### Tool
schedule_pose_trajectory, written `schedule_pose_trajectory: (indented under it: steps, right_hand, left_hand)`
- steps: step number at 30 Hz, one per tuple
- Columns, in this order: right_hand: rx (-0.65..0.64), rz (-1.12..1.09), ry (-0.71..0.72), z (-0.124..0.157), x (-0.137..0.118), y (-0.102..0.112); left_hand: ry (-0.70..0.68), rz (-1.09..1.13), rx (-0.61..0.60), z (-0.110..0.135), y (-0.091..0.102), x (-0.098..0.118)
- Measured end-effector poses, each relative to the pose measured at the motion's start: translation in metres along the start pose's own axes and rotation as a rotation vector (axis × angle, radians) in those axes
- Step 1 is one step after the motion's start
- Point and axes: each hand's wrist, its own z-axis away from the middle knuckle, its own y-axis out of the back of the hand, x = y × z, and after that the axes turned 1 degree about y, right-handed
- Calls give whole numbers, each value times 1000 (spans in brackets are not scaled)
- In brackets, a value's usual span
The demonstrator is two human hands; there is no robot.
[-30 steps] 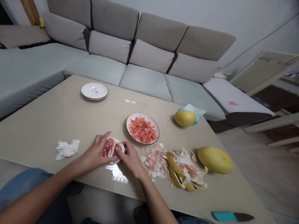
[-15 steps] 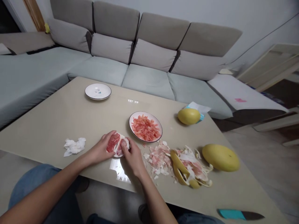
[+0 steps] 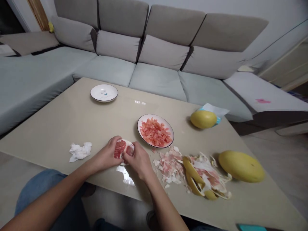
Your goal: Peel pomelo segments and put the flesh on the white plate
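A chunk of red pomelo [image 3: 120,148] with white pith is held over the near edge of the table between both hands. My left hand [image 3: 108,153] is closed around its left side. My right hand [image 3: 139,159] grips the right side, its thumb pressed in at the middle of the flesh. Just beyond the hands sits a dark-rimmed plate [image 3: 171,133] heaped with loose red pomelo pulp [image 3: 155,132]. To the right of my right hand lie torn pale membranes [image 3: 169,165] and yellow peel [image 3: 192,176]. The fingers' undersides are hidden.
Two whole yellow pomelos, a small one [image 3: 203,119] and a large one [image 3: 241,166], rest on the right of the table [image 3: 72,118]. A white plate [image 3: 104,93] stands at the back left, crumpled tissue [image 3: 80,151] nearer. A turquoise knife handle [image 3: 251,227] shows at the bottom right.
The view has shifted, so the table's things appear farther right and the knife is partly cut off. Both hands still hold the pomelo chunk, with the right thumb now deeper towards its middle.
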Motion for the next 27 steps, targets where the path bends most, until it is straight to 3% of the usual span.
schedule_pose_trajectory:
  steps: [4, 11, 19, 27]
  right_hand:
    - [-27, 28, -43, -3, -4, -2]
    - [32, -87, 46, -2, -2, -6]
    - [94, -398, 19, 9, -3, -3]
    - [171, -325, -16, 31, -22, 17]
  left_hand:
    - [46, -32, -32, -5, 3, -1]
    - [-40, 46, -79, -7, 11, -4]
    - [-105, 62, 70, -1, -2, 17]
    - [-199, 144, 39, 12, 6, 31]
